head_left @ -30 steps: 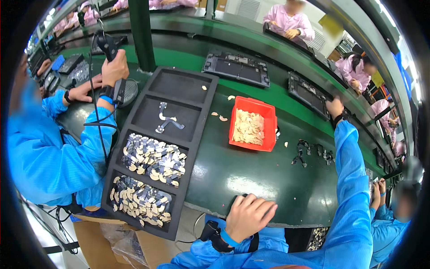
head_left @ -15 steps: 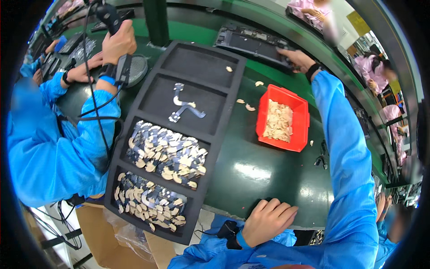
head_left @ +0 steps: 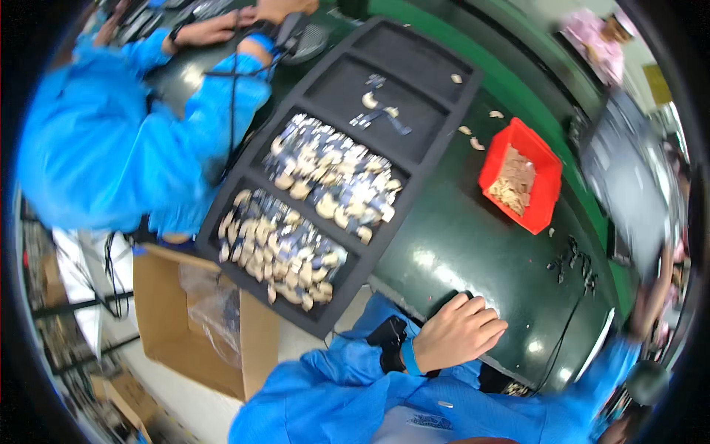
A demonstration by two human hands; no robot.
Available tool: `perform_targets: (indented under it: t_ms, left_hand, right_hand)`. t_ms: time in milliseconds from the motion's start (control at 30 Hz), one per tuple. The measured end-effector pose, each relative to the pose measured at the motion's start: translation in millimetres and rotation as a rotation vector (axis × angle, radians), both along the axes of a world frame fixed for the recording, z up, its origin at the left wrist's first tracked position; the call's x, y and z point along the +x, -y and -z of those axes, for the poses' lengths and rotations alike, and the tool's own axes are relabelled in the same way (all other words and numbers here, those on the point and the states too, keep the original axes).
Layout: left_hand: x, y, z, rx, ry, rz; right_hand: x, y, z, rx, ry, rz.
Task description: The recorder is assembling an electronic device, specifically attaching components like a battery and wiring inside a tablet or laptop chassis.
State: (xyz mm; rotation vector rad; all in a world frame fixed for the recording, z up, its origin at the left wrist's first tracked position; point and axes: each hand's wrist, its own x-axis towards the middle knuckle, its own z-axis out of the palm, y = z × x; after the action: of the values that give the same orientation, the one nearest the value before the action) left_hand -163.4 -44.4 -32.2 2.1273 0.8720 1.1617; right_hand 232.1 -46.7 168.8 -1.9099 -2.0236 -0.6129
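Observation:
My left hand [head_left: 460, 333] rests at the near edge of the table, its fingers loosely curled together and no object showing in it. At the far right, my right hand [head_left: 651, 296] grips the lower end of a laptop base [head_left: 629, 174], a flat panel held up tilted and smeared by motion. A red bin [head_left: 546, 182] holds many small tan pieces [head_left: 513, 182]. Left of it lies a black tray [head_left: 433, 144] with four compartments: two are full of dark flex cables with tan tabs [head_left: 325, 166], one has a few such cables, and the farthest holds a single tan piece.
Several dark small parts [head_left: 571, 263] and a thin cable lie on the green table [head_left: 436, 229] to the right. Loose tan pieces [head_left: 475, 143] are beside the bin. A co-worker's blue sleeve [head_left: 222, 111] is at the left, above an open cardboard box [head_left: 159, 311].
My right hand has moved from the far shelf to the far right, bringing the laptop base up and tilted. My view has turned right. The left hand stays at the table edge.

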Motion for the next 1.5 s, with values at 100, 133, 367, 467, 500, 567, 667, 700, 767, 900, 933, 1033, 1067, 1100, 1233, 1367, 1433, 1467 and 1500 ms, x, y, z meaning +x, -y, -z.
perform_targets:
  t_ms: [100, 133, 367, 467, 500, 567, 667, 700, 767, 900, 933, 1033, 1067, 1100, 1233, 1367, 1433, 1467, 1500]
  left_hand:
    - [-2.9, 2.4, 4.5, 0.073, 0.006, 0.022]
    - [-2.5, -0.7, 1.5, 0.084, -0.101, 0.053]
    - [-5.2, -0.1, -8.2, -0.153, 0.062, 0.049]
    - [-26.6, 8.4, -40.5, -0.092, -0.064, -0.037]
    - [-40.2, 9.3, -52.6, -0.111, -0.115, -0.040]
    - [-61.5, 7.2, -84.1, -0.070, -0.218, -0.065]
    - [-101.8, -25.2, -104.8, 0.055, -0.385, -0.254]
    - [-111.4, -40.7, -111.9, 0.021, -0.425, -0.296]
    - [-122.9, -80.9, -120.0, 0.044, -0.527, -0.379]
    - [-135.7, -197.0, -93.3, 0.089, -0.694, -0.516]
    - [-137.0, -225.3, -81.9, 0.104, -0.750, -0.549]
    - [-106.3, -280.0, -59.6, 0.026, -0.808, -0.687]
    - [-118.5, -289.7, -51.0, 0.062, -0.778, -0.697]
    - [-122.7, -291.9, -50.3, -0.034, -0.861, -0.746]
    - [-165.6, -307.8, -29.9, 0.018, -0.813, -0.769]
    - [-147.1, -305.0, -45.7, -0.124, -0.485, -0.591]
    - [-141.7, -298.7, -61.4, -0.110, -0.441, -0.511]
    - [-137.2, -293.3, -69.9, -0.084, -0.377, -0.461]
    - [-132.9, -283.3, -82.4, -0.059, -0.317, -0.415]
  right_hand:
    - [28.5, 174.1, 44.2, 0.074, -0.518, 0.171]
    - [-58.9, 189.2, 43.3, 0.060, -0.520, 0.146]
    - [-134.1, 236.1, 140.8, 0.087, -1.502, 0.601]
    - [-139.5, 211.6, 149.3, 0.018, -1.661, 0.491]
    - [-132.0, 206.9, 164.5, 0.020, -1.611, 0.431]
    - [-126.0, 203.0, 166.9, 0.036, -1.537, 0.357]
    - [-112.8, 193.0, 173.5, -0.075, -1.431, 0.245]
    - [-116.4, 187.2, 171.3, -0.072, -1.397, 0.252]
    - [-118.1, 185.4, 173.0, -0.055, -1.368, 0.255]
    - [-105.4, 191.7, 185.0, -0.077, -1.445, 0.310]
    - [-102.9, 194.5, 185.9, -0.089, -1.448, 0.315]
    - [-109.5, 200.2, 178.3, -0.032, -1.429, 0.430]
    - [-115.9, 196.7, 180.6, 0.024, -1.459, 0.408]
    - [-117.9, 192.9, 182.7, -0.016, -1.526, 0.354]
    - [-121.9, 182.0, 179.3, -0.063, -1.601, 0.246]
    - [-127.8, 181.3, 166.9, 0.025, -1.595, 0.259]
    - [-130.4, 177.8, 163.4, 0.052, -1.619, 0.253]
    - [-130.6, 176.2, 162.6, 0.054, -1.620, 0.253]
    - [-132.0, 175.2, 161.9, 0.056, -1.614, 0.242]
